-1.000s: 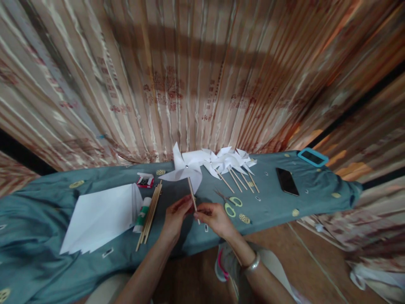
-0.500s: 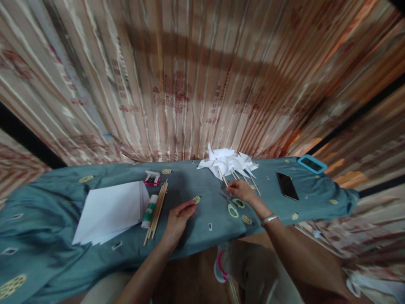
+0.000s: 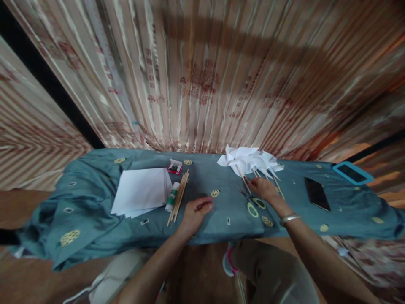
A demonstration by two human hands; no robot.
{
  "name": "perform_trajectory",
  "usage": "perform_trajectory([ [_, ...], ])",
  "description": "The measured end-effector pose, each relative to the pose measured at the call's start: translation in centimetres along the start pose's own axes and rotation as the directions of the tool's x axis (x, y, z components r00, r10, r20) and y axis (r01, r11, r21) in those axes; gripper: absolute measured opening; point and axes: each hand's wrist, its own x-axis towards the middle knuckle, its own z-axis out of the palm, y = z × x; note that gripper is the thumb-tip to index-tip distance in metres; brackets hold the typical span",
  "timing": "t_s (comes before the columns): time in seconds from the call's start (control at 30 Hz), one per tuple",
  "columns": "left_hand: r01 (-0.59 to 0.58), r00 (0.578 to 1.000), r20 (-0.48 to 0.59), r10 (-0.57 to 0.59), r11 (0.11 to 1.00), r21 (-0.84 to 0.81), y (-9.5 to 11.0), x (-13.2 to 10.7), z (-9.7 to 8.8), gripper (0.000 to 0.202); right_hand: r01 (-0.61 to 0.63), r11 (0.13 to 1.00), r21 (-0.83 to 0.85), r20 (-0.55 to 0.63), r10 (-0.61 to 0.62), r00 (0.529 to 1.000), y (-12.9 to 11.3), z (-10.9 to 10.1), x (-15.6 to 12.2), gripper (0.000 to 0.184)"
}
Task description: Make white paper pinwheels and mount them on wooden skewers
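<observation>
Head view: right hand lies on the stick ends of the white paper pinwheels, fingers over the sticks; cannot tell whether they pinch one. Pinwheels are piled at the far edge of the teal cloth, against the curtain. Green-handled scissors lie just beside that hand, on its near side. Left hand rests on the cloth, fingers loosely curled, empty. Left of it: wooden sticks, glue stick, paper stack, small red box. Far right, well apart: dark phone.
</observation>
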Motion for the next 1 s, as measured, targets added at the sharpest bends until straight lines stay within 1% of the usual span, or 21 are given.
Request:
perform_trajectory([
  [0.07,-0.060,0.998,0.002,0.060,0.995,0.080,0.1,-0.2,-0.4,0.021,0.009,1.000,-0.006,-0.056,-0.010,0.998,-1.1,0.0,-1.1,0.017],
  [0.13,-0.170,0.984,-0.021,0.178,0.965,0.201,0.5,-0.3,-1.3,0.020,0.068,0.997,0.025,-0.098,-0.065,0.993,-3.1,0.6,-2.5,0.023],
  [0.17,-0.235,0.967,-0.035,0.253,0.934,0.268,0.8,-0.3,-1.9,0.020,0.122,0.991,0.054,-0.103,-0.116,0.988,-4.4,1.2,-3.3,0.025],
  [0.2,-0.297,0.942,-0.051,0.331,0.895,0.334,1.2,-0.2,-2.8,0.021,0.181,0.980,0.087,-0.101,-0.172,0.980,-5.8,2.0,-4.1,0.026],
  [0.27,-0.386,0.888,-0.049,0.458,0.799,0.460,2.2,-0.1,-5.1,0.022,0.293,0.942,0.162,-0.109,-0.279,0.954,-8.9,4.0,-5.7,0.026],
  [0.3,-0.408,0.854,-0.067,0.517,0.744,0.529,2.7,0.0,-6.5,0.022,0.386,0.889,0.247,-0.156,-0.357,0.921,-10.4,5.0,-6.3,0.026],
  [0.33,-0.407,0.824,-0.078,0.562,0.681,0.609,3.1,0.0,-7.9,0.022,0.460,0.833,0.308,-0.200,-0.416,0.887,-11.7,6.0,-6.8,0.027],
  [0.4,-0.338,0.774,-0.089,0.627,0.528,0.779,3.6,-0.3,-10.9,0.020,0.529,0.772,0.353,-0.271,-0.457,0.847,-13.8,7.8,-7.4,0.027],
  [0.43,-0.283,0.768,-0.083,0.636,0.453,0.845,3.7,-0.5,-12.3,0.021,0.549,0.751,0.366,-0.287,-0.470,0.835,-14.5,8.5,-7.5,0.027],
  [0.47,-0.239,0.771,-0.073,0.633,0.394,0.888,3.6,-0.7,-13.5,0.026,0.562,0.740,0.370,-0.298,-0.478,0.826,-15.0,9.0,-7.5,0.027],
  [0.5,-0.212,0.784,-0.053,0.619,0.347,0.914,3.4,-1.0,-14.6,0.031,0.571,0.734,0.369,-0.304,-0.485,0.820,-15.3,9.4,-7.4,0.026],
  [0.57,-0.180,0.811,-0.014,0.585,0.271,0.945,2.7,-1.6,-16.2,0.036,0.584,0.727,0.361,-0.310,-0.498,0.810,-15.6,9.8,-7.0,0.025],
  [0.63,-0.159,0.834,0.016,0.552,0.214,0.964,1.9,-1.9,-17.0,0.038,0.594,0.725,0.349,-0.316,-0.505,0.803,-15.6,9.9,-6.7,0.025],
  [0.7,-0.168,0.853,0.047,0.520,0.187,0.968,1.5,-2.0,-17.5,0.037,0.599,0.726,0.339,-0.318,-0.511,0.799,-15.5,9.9,-6.5,0.024],
  [0.77,-0.207,0.863,0.086,0.497,0.194,0.959,1.5,-2.0,-17.8,0.035,0.603,0.727,0.329,-0.317,-0.516,0.796,-15.5,9.9,-6.5,0.024],
  [0.87,-0.272,0.860,0.123,0.495,0.240,0.932,1.7,-1.9,-18.1,0.027,0.612,0.722,0.322,-0.316,-0.527,0.789,-15.5,9.7,-6.5,0.024],
  [0.93,-0.286,0.858,0.113,0.502,0.283,0.915,1.8,-1.9,-18.2,0.025,0.619,0.716,0.322,-0.318,-0.534,0.783,-15.4,9.7,-6.5,0.025],
  [1.0,-0.275,0.862,0.074,0.502,0.338,0.900,1.9,-2.0,-18.2,0.028,0.623,0.713,0.321,-0.316,-0.540,0.780,-15.4,9.6,-6.5,0.024],
])
